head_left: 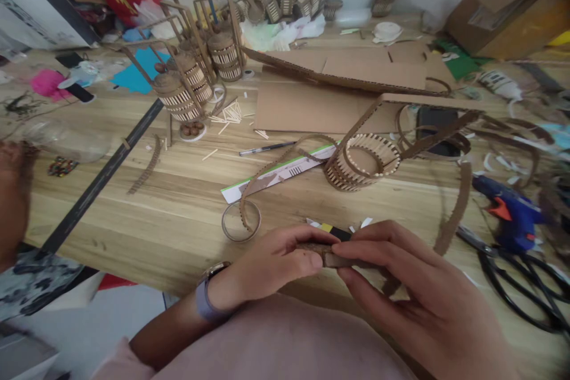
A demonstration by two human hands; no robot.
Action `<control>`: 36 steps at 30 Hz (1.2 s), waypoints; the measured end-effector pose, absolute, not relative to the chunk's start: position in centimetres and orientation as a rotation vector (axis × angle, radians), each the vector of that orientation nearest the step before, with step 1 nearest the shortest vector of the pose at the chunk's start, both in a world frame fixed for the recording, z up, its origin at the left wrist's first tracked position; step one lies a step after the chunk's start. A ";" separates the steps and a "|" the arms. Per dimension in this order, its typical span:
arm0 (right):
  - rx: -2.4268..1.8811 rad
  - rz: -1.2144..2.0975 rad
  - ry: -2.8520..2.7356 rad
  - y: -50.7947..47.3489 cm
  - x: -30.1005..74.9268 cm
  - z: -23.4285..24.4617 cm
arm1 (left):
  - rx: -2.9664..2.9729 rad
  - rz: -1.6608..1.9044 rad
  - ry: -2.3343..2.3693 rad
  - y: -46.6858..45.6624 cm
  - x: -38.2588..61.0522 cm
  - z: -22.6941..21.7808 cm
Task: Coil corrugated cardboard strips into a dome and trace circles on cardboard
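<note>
My left hand [271,267] and my right hand [414,285] meet near the table's front edge. Between their thumbs and fingertips they pinch a narrow brown strip [337,260], which looks like cardboard; its far end is partly hidden by my right hand. Just beyond lies a cutter-like tool [341,232], black and yellow, half covered by the fingers. A small basket [363,163] of pale sticks and brown strips, with a tall angular handle, stands further back. To the right are black-handled scissors [512,285] and a blue glue gun [516,214]. A tape ring [241,221] lies left of my hands.
Several finished-looking baskets [225,56] stand at the back left, near scattered matchsticks [229,114]. Folded cardboard [307,107] covers the back middle. A pen [267,148] and a white strip package [280,175] lie mid-table. Another person's arm [13,202] rests at the left edge.
</note>
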State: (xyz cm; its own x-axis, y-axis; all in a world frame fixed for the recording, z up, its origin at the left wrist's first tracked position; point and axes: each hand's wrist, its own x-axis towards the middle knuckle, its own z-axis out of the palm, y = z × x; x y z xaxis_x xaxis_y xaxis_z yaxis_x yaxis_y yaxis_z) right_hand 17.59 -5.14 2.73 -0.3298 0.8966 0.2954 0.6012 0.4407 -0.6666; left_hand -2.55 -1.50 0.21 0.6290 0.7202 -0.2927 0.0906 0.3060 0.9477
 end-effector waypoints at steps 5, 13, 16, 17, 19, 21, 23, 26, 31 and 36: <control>-1.267 0.596 -2.062 -5.4 17.8 3.0 | 1.268 0.471 0.866 -1.5 -2.5 0.5; -1.277 0.522 -2.100 -5.6 17.8 3.3 | 1.325 0.506 0.883 -1.7 -2.5 0.3; -1.264 0.496 -2.139 -5.7 17.8 3.4 | 1.327 0.514 0.873 -1.8 -2.5 0.2; -1.269 0.490 -2.147 -5.7 17.8 3.4 | 1.334 0.514 0.871 -1.8 -2.5 0.1; -1.275 0.483 -2.151 -5.8 17.8 3.4 | 1.349 0.516 0.877 -1.9 -2.5 0.1; -1.267 0.482 -2.134 -5.9 17.7 3.4 | 1.346 0.514 0.882 -2.0 -2.5 0.0; -1.269 0.487 -2.111 -6.0 17.6 3.4 | 1.331 0.507 0.885 -2.0 -2.4 0.1; -1.279 0.502 -2.100 -6.1 17.5 3.4 | 1.333 0.496 0.896 -2.1 -2.5 0.2; -1.260 0.510 -2.113 -6.2 17.5 3.5 | 1.343 0.518 0.913 -2.3 -2.6 0.2; -1.247 0.471 -2.115 -6.1 17.5 3.2 | 1.317 0.539 0.949 -2.7 -2.5 0.3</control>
